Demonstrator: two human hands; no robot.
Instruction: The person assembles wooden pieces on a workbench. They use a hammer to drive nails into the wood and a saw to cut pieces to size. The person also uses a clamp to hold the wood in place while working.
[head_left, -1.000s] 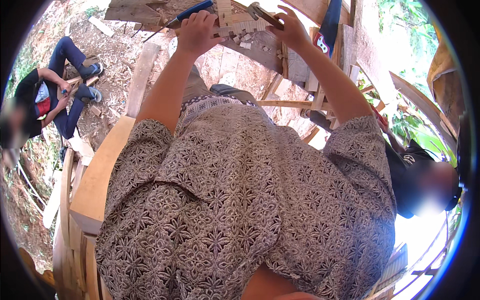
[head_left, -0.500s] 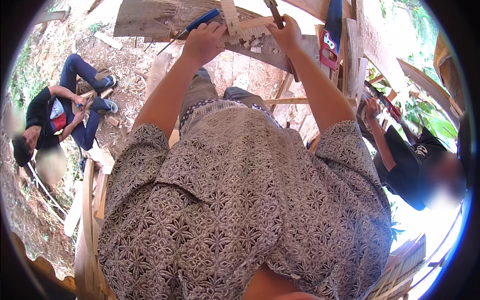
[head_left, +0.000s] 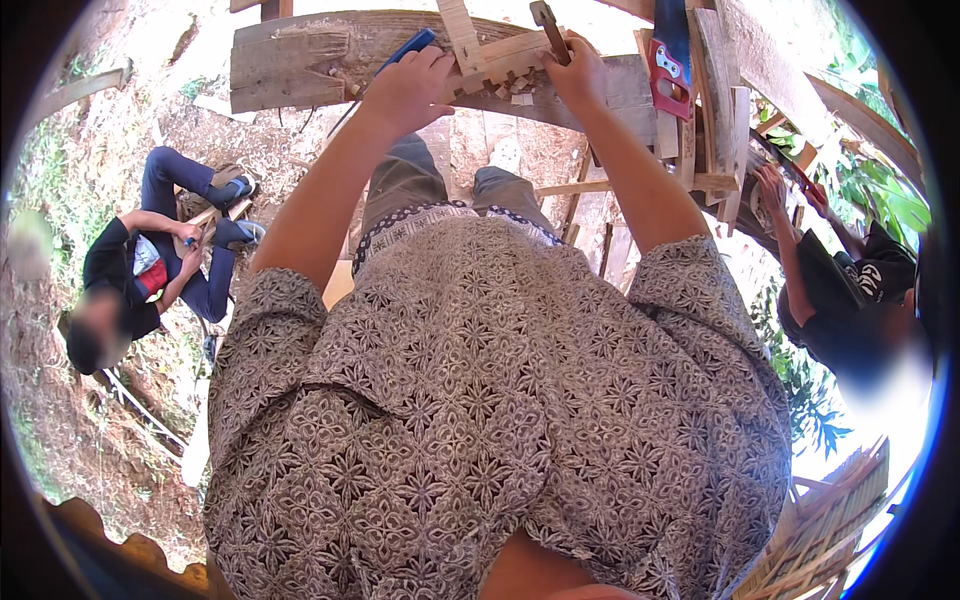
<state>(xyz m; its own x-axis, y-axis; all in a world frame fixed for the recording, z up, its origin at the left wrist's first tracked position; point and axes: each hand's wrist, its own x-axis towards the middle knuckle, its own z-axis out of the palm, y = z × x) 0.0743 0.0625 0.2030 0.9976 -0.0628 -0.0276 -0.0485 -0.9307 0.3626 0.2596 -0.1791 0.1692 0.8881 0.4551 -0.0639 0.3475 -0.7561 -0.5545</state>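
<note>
Left hand (head_left: pixel 405 92) curled shut around a blue-handled tool (head_left: pixel 408 50) — likely a chisel or pencil, its thin dark shaft running down-left toward the plank. Right hand (head_left: pixel 577 72) also closed, gripping a brown wooden handle (head_left: pixel 549 18) that sticks up past the top edge; the tool's head is out of view, so what kind it is cannot be told. Between the two hands sits a notched wooden piece (head_left: pixel 492 62), pale, with a row of square teeth cut along one side, lying on the far middle of the rough plank counter (head_left: pixel 290 70); both hands rest against it or just beside it. Loose wood chips (head_left: pixel 518 97) lie at the near edge under the teeth. The piece looks light and stiff, dry softwood by the look — the thin teeth would probably snap if levered, so best held by the solid uncut strip at the back, flat against the plank. A red-handled hand saw (head_left: pixel 668 50) lies at the counter's right end among stacked offcuts. One other person (head_left: pixel 140 270) sits on the ground to the left, another (head_left: pixel 850 290) bends in at the right.
</note>
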